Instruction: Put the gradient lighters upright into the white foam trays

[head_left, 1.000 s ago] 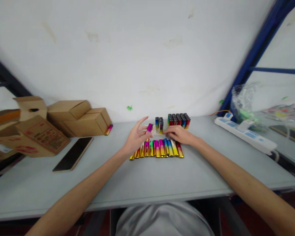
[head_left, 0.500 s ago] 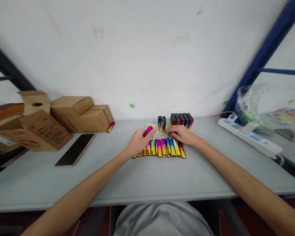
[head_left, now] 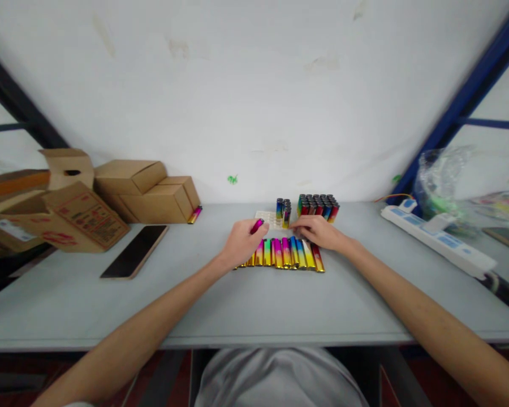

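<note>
My left hand (head_left: pixel 246 242) is closed around a shiny purple lighter (head_left: pixel 257 225), whose end sticks out above the fingers. Beneath and beside that hand lies a row of metallic lighters (head_left: pixel 285 254), purple, green, blue and red fading to gold. My right hand (head_left: pixel 316 230) has its fingers pinched together at the right edge of a white tray with round holes (head_left: pixel 272 217); what is between them is hidden. Close to those fingertips, several lighters (head_left: pixel 287 213) stand upright in the tray. Behind my right hand is a block of upright lighters (head_left: pixel 318 207) with dark tops.
Cardboard boxes (head_left: pixel 152 198) and an open carton (head_left: pixel 82 217) stand at the left. A dark phone (head_left: pixel 134 251) lies in front of them, and one lighter (head_left: pixel 195 215) beside the boxes. A white power strip (head_left: pixel 439 240) and a clear plastic bag (head_left: pixel 443 175) are at the right.
The view has shifted slightly, so everything sits a little further right. Both hands keep nearly the same pose, the left still holding the purple lighter.
</note>
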Tool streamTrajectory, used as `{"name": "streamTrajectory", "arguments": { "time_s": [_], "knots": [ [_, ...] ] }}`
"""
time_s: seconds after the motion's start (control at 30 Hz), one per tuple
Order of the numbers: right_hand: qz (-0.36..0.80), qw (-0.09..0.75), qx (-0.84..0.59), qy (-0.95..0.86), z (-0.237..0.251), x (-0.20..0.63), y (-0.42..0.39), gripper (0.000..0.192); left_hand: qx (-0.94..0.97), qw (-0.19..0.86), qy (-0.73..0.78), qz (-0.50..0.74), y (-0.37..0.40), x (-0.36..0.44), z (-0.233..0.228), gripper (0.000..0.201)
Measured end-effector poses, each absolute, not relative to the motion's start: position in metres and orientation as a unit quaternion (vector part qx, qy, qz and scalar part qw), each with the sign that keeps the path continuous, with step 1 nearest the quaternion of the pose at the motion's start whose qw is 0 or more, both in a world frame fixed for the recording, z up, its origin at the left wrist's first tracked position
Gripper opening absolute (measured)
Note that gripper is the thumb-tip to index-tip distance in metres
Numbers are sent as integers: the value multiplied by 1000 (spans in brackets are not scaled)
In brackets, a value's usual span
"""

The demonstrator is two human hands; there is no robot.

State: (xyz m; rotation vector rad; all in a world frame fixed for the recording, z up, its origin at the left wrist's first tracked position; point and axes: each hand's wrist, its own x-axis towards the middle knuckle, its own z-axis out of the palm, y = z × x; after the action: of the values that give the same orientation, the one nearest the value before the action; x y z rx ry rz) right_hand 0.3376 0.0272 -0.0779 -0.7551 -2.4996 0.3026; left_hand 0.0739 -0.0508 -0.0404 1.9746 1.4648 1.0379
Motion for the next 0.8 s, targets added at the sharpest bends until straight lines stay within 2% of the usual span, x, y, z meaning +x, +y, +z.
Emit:
{"name": "streamTrajectory", "arguments": {
  "time_s": [0.13,0.2,0.33,0.6,0.8],
  "knots": [
    [108,253,-279,-920,-78,337,27,33,732,231,516,380,-53,75,-41,52],
    [105,253,-277,-921,-78,337,27,33,740,244,495,385,-53,75,-42,45],
    [99,256,-269,-923,-76,336,25,32,725,338,448,399,-41,71,-46,33],
    [80,258,-261,-927,-77,337,26,32,655,471,386,448,14,76,-58,50],
    [83,254,-260,-928,-78,337,27,33,534,576,369,496,27,88,-58,43]
  ]
}}
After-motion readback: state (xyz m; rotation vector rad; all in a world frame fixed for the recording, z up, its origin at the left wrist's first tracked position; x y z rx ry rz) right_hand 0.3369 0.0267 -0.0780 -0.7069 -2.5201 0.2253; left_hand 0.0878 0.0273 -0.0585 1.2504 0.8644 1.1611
